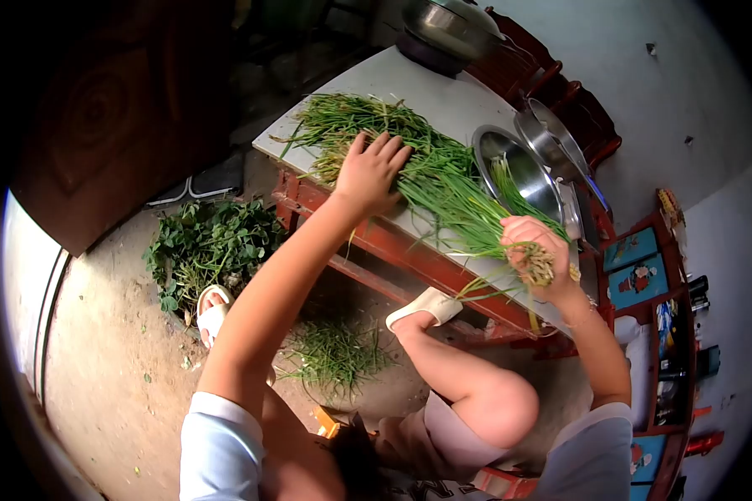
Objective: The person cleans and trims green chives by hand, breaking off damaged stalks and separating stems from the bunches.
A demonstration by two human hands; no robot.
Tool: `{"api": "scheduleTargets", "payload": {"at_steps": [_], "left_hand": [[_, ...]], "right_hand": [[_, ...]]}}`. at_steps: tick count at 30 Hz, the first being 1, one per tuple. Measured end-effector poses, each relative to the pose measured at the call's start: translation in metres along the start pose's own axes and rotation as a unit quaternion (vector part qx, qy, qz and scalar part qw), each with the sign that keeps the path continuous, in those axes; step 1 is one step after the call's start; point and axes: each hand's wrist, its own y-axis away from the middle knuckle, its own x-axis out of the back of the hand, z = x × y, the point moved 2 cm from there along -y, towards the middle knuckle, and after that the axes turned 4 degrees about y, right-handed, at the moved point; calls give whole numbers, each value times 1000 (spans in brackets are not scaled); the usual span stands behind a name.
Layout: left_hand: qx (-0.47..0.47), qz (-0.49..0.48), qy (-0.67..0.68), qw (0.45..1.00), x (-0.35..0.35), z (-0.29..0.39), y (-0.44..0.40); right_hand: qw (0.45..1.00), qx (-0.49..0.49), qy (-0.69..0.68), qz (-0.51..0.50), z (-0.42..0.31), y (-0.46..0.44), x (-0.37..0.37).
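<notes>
Long green chives (351, 117) lie heaped along the white tabletop, some with yellowed, dry-looking ends. My left hand (371, 174) rests on the heap with its fingers stretched out and holds nothing. Near the table's front right corner, my right hand (536, 244) is wrapped round a bunch of chives (468, 219). The pale root ends of this bunch stick out of the fist toward me, and its leaves trail left into the heap. Just behind the right hand stands a steel bowl (522, 171) with a few chives in it.
More steel basins (551, 138) and a lidded pot (451, 29) stand along the table's far side. On the floor lie a leafy green pile (213, 246) and scattered chive scraps (334, 355). A red-framed cabinet (635, 271) stands at the right.
</notes>
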Motion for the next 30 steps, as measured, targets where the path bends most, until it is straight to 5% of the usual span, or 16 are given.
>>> {"api": "scheduleTargets", "payload": {"at_steps": [5,11,13,30], "left_hand": [[1,73,208,976,17,-4,1],[-70,122,191,972,35,42,-9],[-148,65,94,982,21,54,-13],[-82,74,109,988,-18,18,-25]], "right_hand": [[999,-30,-13,36,8,10,-9],[997,-27,-23,61,15,15,-28],[997,-15,-21,74,14,16,-32],[989,-6,-95,117,8,50,8]]}}
